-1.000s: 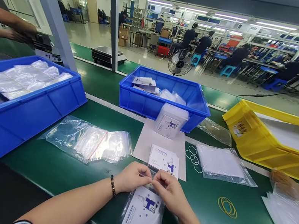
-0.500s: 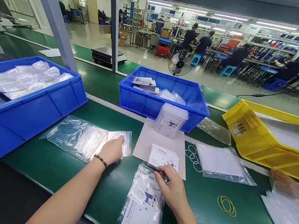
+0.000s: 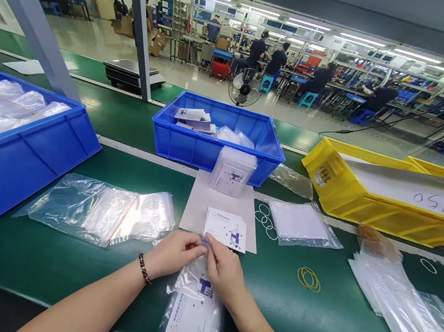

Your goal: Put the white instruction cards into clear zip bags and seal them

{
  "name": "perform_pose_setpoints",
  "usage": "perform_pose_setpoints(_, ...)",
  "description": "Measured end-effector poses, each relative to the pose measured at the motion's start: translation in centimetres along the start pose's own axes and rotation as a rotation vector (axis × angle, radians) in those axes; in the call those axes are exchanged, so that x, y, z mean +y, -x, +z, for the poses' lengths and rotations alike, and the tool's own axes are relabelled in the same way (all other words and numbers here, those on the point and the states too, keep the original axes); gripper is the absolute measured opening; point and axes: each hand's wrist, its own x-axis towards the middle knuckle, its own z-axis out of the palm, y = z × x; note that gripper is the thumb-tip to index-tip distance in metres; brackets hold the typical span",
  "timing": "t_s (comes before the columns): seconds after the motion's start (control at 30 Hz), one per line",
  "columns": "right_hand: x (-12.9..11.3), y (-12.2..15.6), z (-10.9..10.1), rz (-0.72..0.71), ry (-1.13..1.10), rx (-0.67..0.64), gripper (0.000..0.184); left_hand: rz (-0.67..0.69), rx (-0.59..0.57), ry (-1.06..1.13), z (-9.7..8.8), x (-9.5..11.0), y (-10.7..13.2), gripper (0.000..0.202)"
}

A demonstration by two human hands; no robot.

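Observation:
My left hand (image 3: pixel 178 254) and my right hand (image 3: pixel 224 272) meet at the near edge of the work surface, fingers pinched together. Between them is the upper end of a clear plastic bag (image 3: pixel 189 280). It lies over white printed leaflets (image 3: pixel 189 323) stacked in and under clear plastic; which layer each fingertip grips is partly hidden. Just beyond my fingers, another stack of printed leaflets (image 3: pixel 225 229) lies on a grey cardboard sheet (image 3: pixel 198 202). To the left of my left hand rests a pile of clear zip bags (image 3: pixel 144 215) on a larger clear bag.
Bagged leaflets (image 3: pixel 232 173) lean against a blue bin (image 3: pixel 194 148). Another blue bin (image 3: pixel 37 139) with filled bags stands left, a yellow bin (image 3: pixel 354 198) right. Yellow rubber bands (image 3: pixel 308 279), white rings (image 3: pixel 266 219) and plastic bags (image 3: pixel 401 295) lie rightward. Co-workers sit far behind.
My left hand has left the pile of zip bags and come right, to meet my right hand at the clear bag. The camera view has turned to the right.

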Motion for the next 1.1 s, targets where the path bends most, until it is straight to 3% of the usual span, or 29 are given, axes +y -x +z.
perform_pose_setpoints(0.1, 0.0, 0.2, 0.2, -0.167, 0.142, 0.011, 0.040, -0.097, 0.071, 0.216, 0.3, -0.1, -0.4, 0.037)
perform_pose_setpoints(0.23, -0.9, 0.0, -0.2, -0.153, 0.075, 0.027, 0.035, -0.169, 0.124, 0.367, 0.7, -0.4, -0.7, 0.034)
perform_pose_setpoints(0.37, -1.5, -0.5, -1.2, 0.045, -0.114, -0.016, 0.016, -0.085, 0.108, 0.349, 1.0, -0.4, -0.6, 0.032)
perform_pose_setpoints(0.43, -1.4, -0.6, -1.4, 0.106, -0.147, -0.049, 0.022, -0.053, 0.081, 0.317, 1.2, -0.5, -0.5, 0.032)
perform_pose_setpoints(0.53, -1.2, -0.5, -1.1, 0.094, -0.079, -0.055, 0.030, -0.026, 0.072, 0.178, 1.5, -0.7, -0.3, 0.032)
perform_pose_setpoints(0.67, -1.3, -0.2, 0.0, -0.017, 0.220, 0.131, 0.028, -0.022, 0.126, -0.044, 1.9, -0.9, -0.2, 0.027)
perform_pose_setpoints(0.77, -1.6, -0.1, 0.6, -0.076, 0.336, 0.213, 0.028, -0.055, 0.139, -0.072, 1.8, -0.9, -0.3, 0.025)
perform_pose_setpoints(0.93, -1.7, -0.3, 0.8, -0.037, 0.290, 0.192, 0.027, -0.078, 0.099, 0.004, 1.3, -0.6, -0.5, 0.024)
perform_pose_setpoints(1.1, -0.4, -0.8, -0.1, 0.105, 0.181, 0.191, 0.029, -0.088, 0.013, 0.119, 1.0, -0.5, -0.2, 0.028)
